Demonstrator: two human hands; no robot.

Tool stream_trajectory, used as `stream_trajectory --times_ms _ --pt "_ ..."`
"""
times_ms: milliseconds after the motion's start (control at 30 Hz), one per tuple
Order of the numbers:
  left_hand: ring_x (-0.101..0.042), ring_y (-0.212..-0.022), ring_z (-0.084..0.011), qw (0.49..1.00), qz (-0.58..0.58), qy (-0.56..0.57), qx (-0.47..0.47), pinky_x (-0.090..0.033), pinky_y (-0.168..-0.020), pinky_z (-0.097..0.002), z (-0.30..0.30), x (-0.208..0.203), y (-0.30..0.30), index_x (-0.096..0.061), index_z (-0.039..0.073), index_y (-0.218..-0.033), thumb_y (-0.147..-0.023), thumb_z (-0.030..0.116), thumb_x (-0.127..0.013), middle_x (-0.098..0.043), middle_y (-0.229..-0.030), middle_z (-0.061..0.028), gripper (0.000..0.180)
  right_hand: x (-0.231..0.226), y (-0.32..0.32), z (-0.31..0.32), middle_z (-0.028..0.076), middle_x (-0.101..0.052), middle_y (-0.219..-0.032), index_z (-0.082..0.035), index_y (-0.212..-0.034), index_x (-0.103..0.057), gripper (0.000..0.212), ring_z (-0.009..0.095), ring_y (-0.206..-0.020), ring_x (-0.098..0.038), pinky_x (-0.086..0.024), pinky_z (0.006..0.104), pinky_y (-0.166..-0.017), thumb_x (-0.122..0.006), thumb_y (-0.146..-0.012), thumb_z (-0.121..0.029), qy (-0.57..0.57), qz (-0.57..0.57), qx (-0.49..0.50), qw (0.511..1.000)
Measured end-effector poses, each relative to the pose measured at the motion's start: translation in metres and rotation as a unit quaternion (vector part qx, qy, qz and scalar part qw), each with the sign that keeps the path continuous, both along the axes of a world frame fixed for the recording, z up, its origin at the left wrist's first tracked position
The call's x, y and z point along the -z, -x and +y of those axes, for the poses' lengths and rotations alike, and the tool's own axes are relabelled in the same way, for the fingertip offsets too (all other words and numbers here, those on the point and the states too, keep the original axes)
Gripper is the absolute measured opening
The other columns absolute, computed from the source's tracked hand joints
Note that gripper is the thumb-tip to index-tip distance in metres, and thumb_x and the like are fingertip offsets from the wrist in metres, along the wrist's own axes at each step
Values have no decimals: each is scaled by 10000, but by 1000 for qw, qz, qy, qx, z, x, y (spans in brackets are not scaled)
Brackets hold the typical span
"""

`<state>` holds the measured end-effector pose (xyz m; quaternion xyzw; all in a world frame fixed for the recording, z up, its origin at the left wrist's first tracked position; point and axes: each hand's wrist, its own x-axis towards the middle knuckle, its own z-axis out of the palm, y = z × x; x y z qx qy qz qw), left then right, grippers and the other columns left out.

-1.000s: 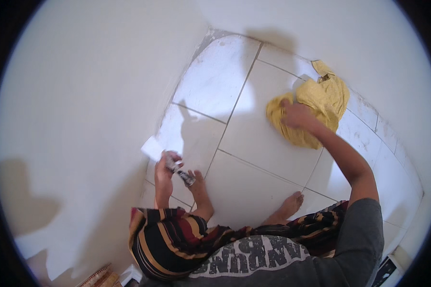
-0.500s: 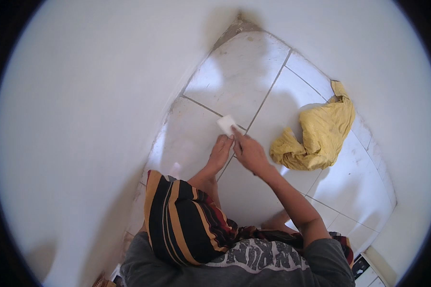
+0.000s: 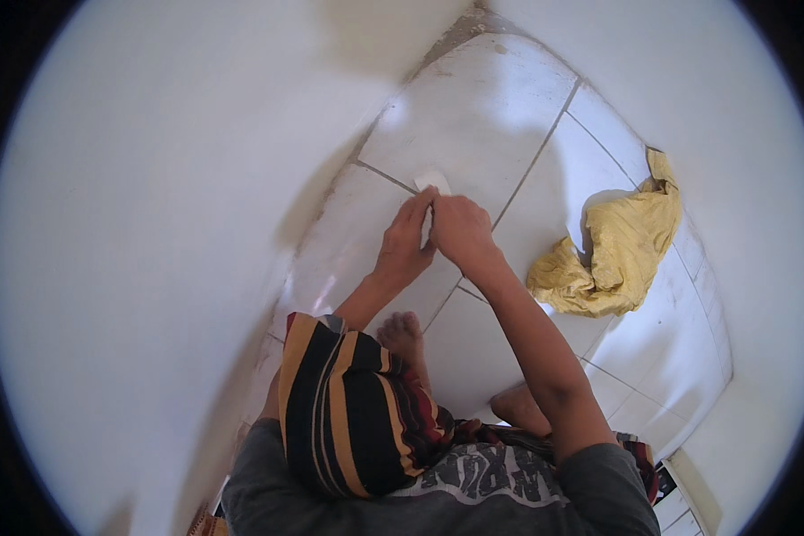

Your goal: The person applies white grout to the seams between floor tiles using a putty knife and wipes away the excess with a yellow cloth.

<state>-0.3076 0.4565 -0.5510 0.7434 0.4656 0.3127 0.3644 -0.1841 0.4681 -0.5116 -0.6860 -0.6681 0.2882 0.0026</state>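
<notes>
A small white flat piece [image 3: 431,180], with straight edges, sticks out past my fingertips, just above the tiled floor [image 3: 464,125]. My left hand [image 3: 404,243] has its fingers stretched forward and pressed together at the lower edge of the piece. Beside it, my right hand [image 3: 461,230] is closed with its fingers curled in, and its fingertips meet the left ones at the piece. The hands cover the lower part of the piece, so the exact grip of each is partly hidden. A grout line runs close beside the piece.
A crumpled yellow cloth or sack [image 3: 621,250] lies on the floor to the right. White walls rise at the left [image 3: 179,205] and right [image 3: 732,179], meeting at a dirty far corner [image 3: 473,27]. My bare foot [image 3: 404,339] and striped cloth-covered knee [image 3: 353,406] are below my hands.
Both hands have moved forward, away from my body, along with the white piece. More of the piece is now covered by my fingers. The view has shifted slightly.
</notes>
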Motion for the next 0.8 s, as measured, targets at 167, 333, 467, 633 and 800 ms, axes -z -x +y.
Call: stream_trajectory --times_ms 167,333,467,633,800 --pt "-565 -1079 -340 999 33 13 27 -483 -884 -402 -14 6 3 -485 74 -1242 -644 -30 -697 -584 -1184 -154 643 1 2 -30 185 -646 -763 9 -840 -604 135 330 -716 -657 -528 423 -609 -608 -731 -70 -3 5 -13 1000" --pt "-569 -1068 -349 999 40 25 6 -501 -843 -394 29 -2 -1 -473 62 -1245 -664 -4 -694 -563 -1215 -177 625 -3 1 14 201 -639 -739 9 -755 -616 95 368 -715 -642 -518 457 -627 -586 -746 -80 -51 25 10 998" --pt "-572 -1055 -354 994 96 27 53 -500 -839 -403 5 -5 4 -472 56 -1223 -690 2 -671 -556 -1220 -178 571 -5 3 -14 193 -640 -728 4 -749 -622 96 351 -708 -652 -526 436 -616 -610 -731 -90 -18 8 -8 1000" --pt "-561 -1081 -355 995 72 41 56 -490 -876 -405 20 -10 -8 -476 48 -1200 -688 15 -670 -539 -1247 -177 548 -6 -8 -1 187 -650 -737 3 -749 -640 111 336 -701 -666 -536 428 -623 -634 -718 -103 -11 0 -2 1000" --pt "-561 -1063 -369 996 58 -20 68 -493 -854 -421 16 4 -2 -458 39 -1213 -688 19 -673 -552 -1214 -190 568 2 -5 -8 214 -635 -745 9 -774 -614 99 367 -738 -642 -514 456 -660 -587 -744 -81 -33 17 10 999"
